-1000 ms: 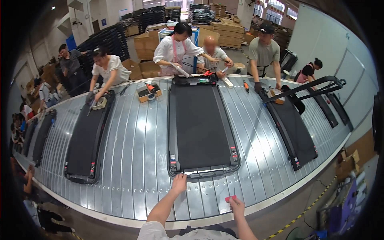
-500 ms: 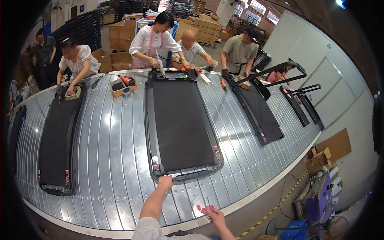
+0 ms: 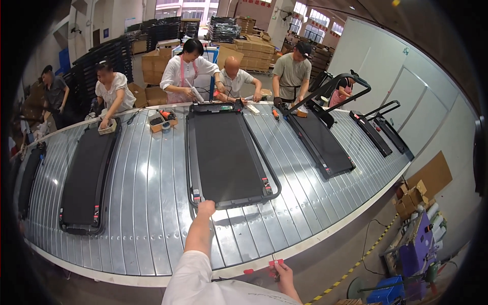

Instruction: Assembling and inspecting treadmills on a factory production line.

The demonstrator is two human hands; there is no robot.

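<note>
while left grip (image 3: 206, 208) touches the treadmill (image 3: 227, 152) corner, right grip (image 3: 281, 268) pinches red tags (image 3: 275, 263).

the left hand (image 3: 206, 208) is now reached further forward and is set against the near end of the black treadmill (image 3: 226, 152). the right hand (image 3: 282, 268), with a small red piece (image 3: 276, 263), is now drawn back below the tabletop (image 3: 152, 203) edge.
</note>
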